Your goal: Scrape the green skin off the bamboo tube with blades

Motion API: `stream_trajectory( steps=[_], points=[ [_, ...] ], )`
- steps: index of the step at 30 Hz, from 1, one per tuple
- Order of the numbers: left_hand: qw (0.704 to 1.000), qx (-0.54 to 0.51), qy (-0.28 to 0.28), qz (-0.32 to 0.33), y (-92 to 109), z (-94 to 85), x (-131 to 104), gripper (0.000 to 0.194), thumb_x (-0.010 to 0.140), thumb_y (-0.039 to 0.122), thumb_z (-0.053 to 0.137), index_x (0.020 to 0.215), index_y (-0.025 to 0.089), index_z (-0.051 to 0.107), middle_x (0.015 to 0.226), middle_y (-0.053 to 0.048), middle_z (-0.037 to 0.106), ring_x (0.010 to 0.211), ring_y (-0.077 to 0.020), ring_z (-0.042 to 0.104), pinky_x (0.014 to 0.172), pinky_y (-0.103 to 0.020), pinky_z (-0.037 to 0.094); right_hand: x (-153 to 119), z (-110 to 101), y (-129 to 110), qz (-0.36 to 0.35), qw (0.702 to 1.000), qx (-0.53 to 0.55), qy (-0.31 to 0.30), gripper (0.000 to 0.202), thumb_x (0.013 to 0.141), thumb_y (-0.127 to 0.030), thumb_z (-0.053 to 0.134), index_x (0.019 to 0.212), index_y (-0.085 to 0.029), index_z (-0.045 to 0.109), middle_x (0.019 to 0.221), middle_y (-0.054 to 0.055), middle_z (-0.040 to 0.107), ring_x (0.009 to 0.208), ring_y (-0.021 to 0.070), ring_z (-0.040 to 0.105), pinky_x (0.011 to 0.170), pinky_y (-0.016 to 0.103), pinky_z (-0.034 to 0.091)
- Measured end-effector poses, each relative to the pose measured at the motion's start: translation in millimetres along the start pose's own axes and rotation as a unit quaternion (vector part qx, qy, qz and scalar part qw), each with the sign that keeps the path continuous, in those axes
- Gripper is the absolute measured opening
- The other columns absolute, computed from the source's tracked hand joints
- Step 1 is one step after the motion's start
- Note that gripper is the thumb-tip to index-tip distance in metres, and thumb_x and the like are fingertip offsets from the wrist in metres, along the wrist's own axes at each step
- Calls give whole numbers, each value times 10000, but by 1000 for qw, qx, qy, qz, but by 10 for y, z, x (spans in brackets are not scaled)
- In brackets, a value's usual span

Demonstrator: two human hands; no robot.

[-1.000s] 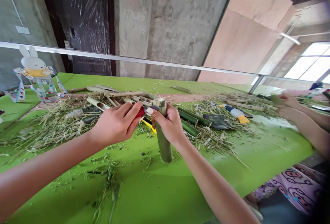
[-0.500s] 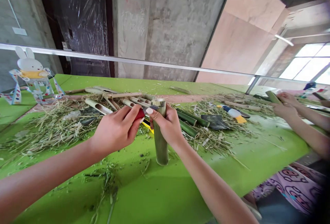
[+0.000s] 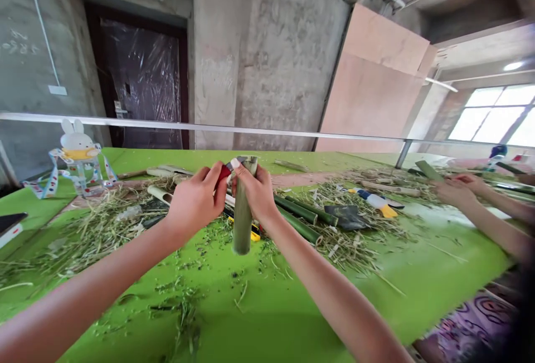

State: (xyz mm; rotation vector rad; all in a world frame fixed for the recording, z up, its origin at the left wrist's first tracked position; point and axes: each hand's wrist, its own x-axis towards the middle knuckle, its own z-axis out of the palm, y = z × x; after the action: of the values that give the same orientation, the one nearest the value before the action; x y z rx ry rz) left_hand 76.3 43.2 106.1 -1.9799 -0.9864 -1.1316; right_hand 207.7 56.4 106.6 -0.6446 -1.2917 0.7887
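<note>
A pale green bamboo tube [image 3: 242, 226] stands nearly upright over the table in front of me. My right hand [image 3: 258, 191] is wrapped around its upper part, the thumb reaching across toward the rim. On the tube's left side, my left hand [image 3: 193, 198] is closed on a red-handled knife [image 3: 224, 174]. Its short blade meets the tube near the top, by my right thumb; fingers partly hide it. Behind the tube lies a yellow and black tool [image 3: 254, 234], partly covered. Several dark green bamboo pieces [image 3: 303, 227] rest just right of my right hand.
Heaps of bamboo shavings [image 3: 98, 215] cover the green table [image 3: 292, 318]. A rabbit-shaped bottle [image 3: 79, 148] stands at left, a phone-like object [image 3: 11, 226] nearer. At right are a black plate [image 3: 345, 217], a yellow-ended tool [image 3: 378, 202] and a co-worker's hands [image 3: 457, 189] holding bamboo.
The camera view has tilted up, showing the exit sign. Both hands, still gripping the knife and bamboo tube, appear slightly further left, and the tube leans a little more.
</note>
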Motion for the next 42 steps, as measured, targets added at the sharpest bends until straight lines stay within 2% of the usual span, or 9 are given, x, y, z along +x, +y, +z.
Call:
stream_trajectory(
  steps=[3, 7, 11, 14, 22, 27, 35, 42],
  points=[
    [999, -25, 24, -28, -99, -22, 256, 296, 863, 262, 379, 1066, 115, 537, 770, -84, 647, 608, -153, 590, 513, -256, 450, 275, 139, -86, -59, 998, 19, 20, 332, 678, -478, 623, 648, -186, 470, 482, -54, 475, 392, 79, 449, 401, 224, 376],
    [994, -103, 19, -18, -319, -10, 481, 299, 880, 264, 360, 1061, 113, 545, 844, -92, 664, 733, -173, 608, 646, -284, 477, 584, 239, -158, -129, 991, -25, 17, 361, 626, -496, 660, 686, -172, 513, 534, -35, 515, 432, 87, 475, 437, 230, 403],
    [992, -118, 21, -35, -539, 46, 501, 343, 886, 300, 358, 1141, 138, 521, 993, -106, 649, 869, -197, 607, 728, -292, 470, 757, 276, -170, -143, 987, -78, 13, 382, 602, -508, 669, 680, -163, 524, 545, -21, 526, 474, 108, 492, 465, 238, 402],
    [994, -100, 1, -34, -630, 87, 450, 369, 879, 309, 377, 1191, 154, 500, 991, -97, 640, 865, -203, 603, 725, -300, 469, 805, 297, -119, -150, 985, -86, 5, 374, 614, -502, 658, 691, -164, 516, 574, -17, 529, 496, 107, 484, 489, 239, 401],
    [994, -104, -21, -21, -666, 117, 374, 345, 875, 304, 395, 1156, 157, 528, 923, -89, 633, 807, -179, 593, 699, -293, 472, 743, 331, -1, -143, 983, -90, -73, 387, 617, -477, 658, 779, -157, 513, 688, 5, 569, 604, 124, 515, 583, 259, 433],
    [995, -97, -17, -32, -708, 160, 340, 353, 866, 288, 403, 1166, 144, 519, 946, -104, 633, 829, -195, 594, 714, -307, 468, 745, 330, 66, -137, 986, -63, -73, 380, 639, -445, 658, 843, -162, 507, 771, 13, 573, 698, 132, 525, 667, 270, 439],
    [985, -147, -51, -69, -704, 362, 217, 282, 856, 218, 372, 1041, 126, 563, 818, -88, 658, 721, -192, 604, 653, -285, 452, 798, 366, 385, -85, 995, 3, -58, 386, 632, -389, 680, 880, -196, 456, 794, -21, 530, 743, 123, 516, 711, 263, 429],
    [980, -154, -41, -115, -655, 468, 175, 306, 846, 261, 390, 1053, 131, 574, 856, -109, 676, 774, -200, 625, 691, -285, 469, 811, 400, 494, -26, 992, 112, -46, 294, 580, -299, 694, 774, -199, 499, 719, -40, 546, 676, 117, 515, 666, 253, 412]
  ],
)
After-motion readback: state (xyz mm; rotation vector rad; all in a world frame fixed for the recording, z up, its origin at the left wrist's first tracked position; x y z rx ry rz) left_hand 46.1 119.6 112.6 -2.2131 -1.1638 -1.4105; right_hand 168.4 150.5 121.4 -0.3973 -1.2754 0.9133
